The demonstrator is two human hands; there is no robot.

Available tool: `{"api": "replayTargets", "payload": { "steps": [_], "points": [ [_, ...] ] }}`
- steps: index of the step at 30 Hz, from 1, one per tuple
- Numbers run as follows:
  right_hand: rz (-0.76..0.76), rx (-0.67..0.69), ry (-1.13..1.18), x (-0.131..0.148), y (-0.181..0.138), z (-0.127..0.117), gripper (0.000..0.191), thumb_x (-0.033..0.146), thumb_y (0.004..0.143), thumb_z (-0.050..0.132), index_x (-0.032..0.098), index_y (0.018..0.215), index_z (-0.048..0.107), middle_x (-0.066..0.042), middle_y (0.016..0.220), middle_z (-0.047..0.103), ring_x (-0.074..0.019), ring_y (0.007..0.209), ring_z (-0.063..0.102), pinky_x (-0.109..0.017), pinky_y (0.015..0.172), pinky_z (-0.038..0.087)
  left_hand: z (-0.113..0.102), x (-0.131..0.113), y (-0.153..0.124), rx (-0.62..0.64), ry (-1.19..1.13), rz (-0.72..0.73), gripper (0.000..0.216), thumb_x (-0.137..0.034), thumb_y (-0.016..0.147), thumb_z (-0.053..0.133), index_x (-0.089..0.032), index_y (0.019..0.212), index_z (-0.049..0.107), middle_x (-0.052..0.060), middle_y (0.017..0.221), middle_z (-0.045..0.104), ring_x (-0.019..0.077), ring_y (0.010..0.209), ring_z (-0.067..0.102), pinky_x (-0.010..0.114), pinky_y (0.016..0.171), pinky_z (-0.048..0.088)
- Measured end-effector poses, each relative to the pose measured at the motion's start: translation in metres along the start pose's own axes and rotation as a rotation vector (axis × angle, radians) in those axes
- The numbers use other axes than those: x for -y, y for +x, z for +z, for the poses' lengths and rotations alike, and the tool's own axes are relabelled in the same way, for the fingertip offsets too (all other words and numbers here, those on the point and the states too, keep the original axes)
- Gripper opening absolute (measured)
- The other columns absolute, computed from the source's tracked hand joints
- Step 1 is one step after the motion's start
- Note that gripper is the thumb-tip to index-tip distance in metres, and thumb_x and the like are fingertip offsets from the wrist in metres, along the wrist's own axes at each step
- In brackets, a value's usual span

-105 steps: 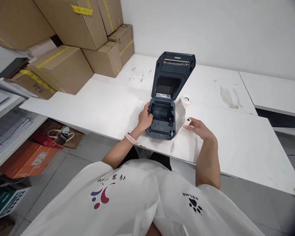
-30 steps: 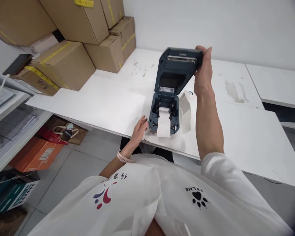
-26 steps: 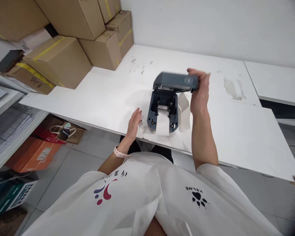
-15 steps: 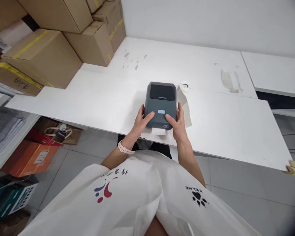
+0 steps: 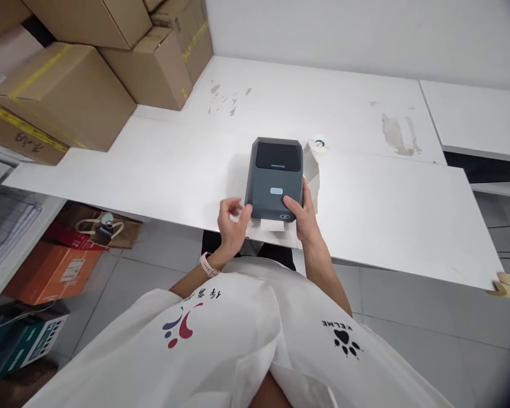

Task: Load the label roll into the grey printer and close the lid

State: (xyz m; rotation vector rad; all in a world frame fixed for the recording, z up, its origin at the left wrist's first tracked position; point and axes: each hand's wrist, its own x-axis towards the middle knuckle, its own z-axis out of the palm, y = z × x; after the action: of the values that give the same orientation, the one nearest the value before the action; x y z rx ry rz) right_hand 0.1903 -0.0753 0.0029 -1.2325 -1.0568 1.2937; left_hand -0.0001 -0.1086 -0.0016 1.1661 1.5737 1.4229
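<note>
At the bottom of the frame is a white cloth T-shirt [image 5: 255, 334] with printed logos, and two bare forearms reach up from its sleeves toward the centre. The left wrist, in a pale pink perforated band [image 5: 208, 265], slants up and to the right. Beyond it the left hand [image 5: 233, 224] is loosely curled, its thumb extended up and right and its bent fingers apart from the thumb, holding nothing. The thumb tip is at the printer's lower left corner; whether it touches cannot be told. The right forearm angles up and to the left, and the right hand [image 5: 301, 214] is clamped on the printer's lower right side, thumb flat on the top and fingers along the side wall.

Between the hands, a short white paper strip [image 5: 272, 225] sticks out of the front edge. The dark blue-grey boxy plastic printer [image 5: 276, 180] sits at the centre of the frame, lid down, on the white flat-topped bench [image 5: 386, 215]. Just right of it lies a white paper roll [image 5: 317, 148] with an unwound tail. Brown cardboard boxes [image 5: 68, 96] fill the upper left.
</note>
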Motion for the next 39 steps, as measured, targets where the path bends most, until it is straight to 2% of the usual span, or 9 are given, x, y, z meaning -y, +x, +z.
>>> {"api": "replayTargets", "payload": {
  "steps": [4, 7, 11, 23, 26, 29, 31, 34, 39],
  "points": [
    [0.003, -0.025, 0.028, -0.001, 0.000, 0.000, 0.105, 0.059, 0.076, 0.079, 0.034, 0.163, 0.026, -0.003, 0.168, 0.039, -0.0285, 0.154, 0.039, -0.050, 0.128, 0.036, -0.007, 0.002, -0.020, 0.316, -0.008, -0.155, 0.054, -0.064, 0.089, 0.061, -0.020, 0.057, 0.057, -0.002, 0.054, 0.054, 0.0104, 0.054, 0.047, 0.028, 0.059, 0.041],
    [-0.014, -0.022, 0.012, -0.002, -0.001, 0.000, 0.103, 0.060, 0.076, 0.078, 0.035, 0.162, 0.028, -0.002, 0.167, 0.041, -0.0285, 0.154, 0.039, -0.051, 0.128, 0.035, -0.004, -0.002, -0.017, 0.530, -0.140, -0.350, 0.056, -0.064, 0.082, 0.068, -0.019, 0.052, 0.058, -0.001, 0.053, 0.056, 0.0083, 0.048, 0.044, 0.028, 0.053, 0.036],
    [-0.028, -0.010, -0.019, -0.002, 0.000, 0.000, 0.100, 0.062, 0.078, 0.075, 0.036, 0.162, 0.028, -0.002, 0.165, 0.042, -0.0286, 0.153, 0.039, -0.052, 0.128, 0.036, -0.002, -0.009, -0.010, 0.592, -0.224, -0.482, 0.047, -0.059, 0.072, 0.077, -0.018, 0.055, 0.063, -0.001, 0.055, 0.058, 0.0070, 0.047, 0.041, 0.027, 0.051, 0.034],
    [-0.098, -0.087, -0.249, 0.021, 0.008, 0.011, 0.108, 0.058, 0.076, 0.079, 0.038, 0.165, 0.019, -0.004, 0.171, 0.028, -0.0299, 0.156, 0.033, -0.051, 0.129, 0.033, -0.014, -0.024, -0.014, 0.474, 0.138, -0.053, 0.039, -0.042, 0.087, 0.063, -0.020, 0.055, 0.058, -0.003, 0.054, 0.057, 0.0108, 0.055, 0.048, 0.027, 0.058, 0.039],
    [-0.130, -0.063, -0.273, 0.019, 0.013, 0.011, 0.108, 0.060, 0.078, 0.076, 0.044, 0.165, 0.014, -0.001, 0.171, 0.026, -0.0327, 0.158, 0.029, -0.056, 0.128, 0.034, -0.020, -0.020, -0.010, 0.257, 0.087, 0.007, 0.036, -0.047, 0.094, 0.057, -0.022, 0.071, 0.068, 0.001, 0.071, 0.070, 0.0151, 0.068, 0.062, 0.030, 0.070, 0.050],
    [-0.191, -0.036, -0.329, 0.017, 0.017, 0.010, 0.107, 0.061, 0.080, 0.073, 0.048, 0.165, 0.009, 0.004, 0.172, 0.023, -0.0334, 0.160, 0.023, -0.056, 0.126, 0.037, -0.018, -0.015, -0.002, 0.114, 0.028, 0.052, 0.039, -0.054, 0.098, 0.053, -0.026, 0.119, 0.070, 0.008, 0.126, 0.073, 0.0220, 0.116, 0.068, 0.037, 0.100, 0.053],
    [-0.211, -0.025, -0.337, 0.017, 0.017, 0.009, 0.105, 0.062, 0.081, 0.071, 0.048, 0.165, 0.009, 0.005, 0.172, 0.023, -0.0326, 0.160, 0.023, -0.054, 0.125, 0.038, -0.013, -0.012, 0.003, 0.206, -0.017, -0.008, 0.054, -0.058, 0.099, 0.050, -0.030, 0.146, 0.054, 0.008, 0.160, 0.051, 0.0248, 0.146, 0.050, 0.042, 0.118, 0.044],
    [-0.195, -0.011, -0.284, 0.016, 0.009, 0.006, 0.099, 0.064, 0.085, 0.069, 0.045, 0.165, 0.014, 0.002, 0.172, 0.025, -0.0303, 0.159, 0.027, -0.051, 0.127, 0.036, -0.003, -0.006, 0.005, 0.360, -0.056, -0.109, 0.067, -0.063, 0.100, 0.043, -0.035, 0.160, 0.034, 0.002, 0.175, 0.025, 0.0249, 0.162, 0.024, 0.044, 0.131, 0.028],
    [-0.200, -0.055, -0.314, 0.007, -0.012, -0.004, 0.074, 0.070, 0.095, 0.050, 0.049, 0.161, 0.026, 0.009, 0.173, 0.023, -0.0266, 0.164, 0.011, -0.055, 0.134, 0.015, 0.001, -0.010, 0.006, 0.354, -0.041, -0.061, 0.068, -0.065, 0.101, 0.037, -0.033, 0.161, 0.034, 0.001, 0.176, 0.024, 0.0230, 0.165, 0.014, 0.045, 0.135, 0.015]
  ]
}}
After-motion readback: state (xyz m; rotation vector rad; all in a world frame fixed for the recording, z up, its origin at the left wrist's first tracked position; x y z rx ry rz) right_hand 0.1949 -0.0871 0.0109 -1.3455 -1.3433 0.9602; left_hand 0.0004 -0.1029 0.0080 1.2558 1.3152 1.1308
